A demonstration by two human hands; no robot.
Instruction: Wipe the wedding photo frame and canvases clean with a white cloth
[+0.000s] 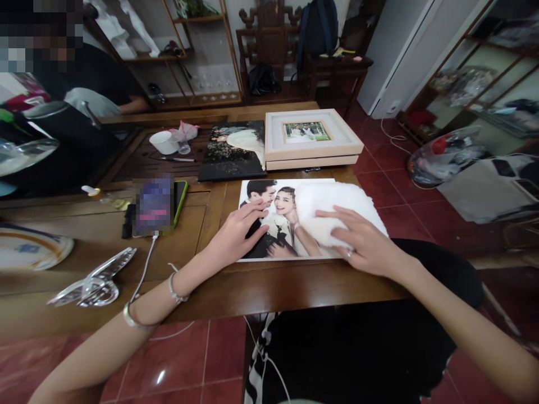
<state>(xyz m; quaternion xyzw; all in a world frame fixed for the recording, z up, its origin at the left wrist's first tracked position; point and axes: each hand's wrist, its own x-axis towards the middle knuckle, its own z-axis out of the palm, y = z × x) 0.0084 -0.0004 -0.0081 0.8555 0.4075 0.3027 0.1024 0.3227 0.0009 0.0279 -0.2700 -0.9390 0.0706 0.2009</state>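
A glossy photo panel point(311, 245) of a couple lies flat near the table's front edge. My left hand point(240, 229) rests on its left side, fingers stretched out and apart, holding nothing. Covering the panel's right part and reaching past its right edge is a white fluffy cloth point(314, 197). Across this cloth lies my right hand point(364, 238), a ring on one finger; its fingers are spread on top rather than wrapped round it. My right thumb is hard to make out.
Behind the panel are a dark photo board point(231, 163) and a light wooden picture frame point(311, 148). To the left are a phone point(154, 205) on a white cable, a dropper bottle point(105, 197), crumpled silvery plastic point(95, 283) and a white cup point(164, 143). Another person point(96, 76) is at the far left.
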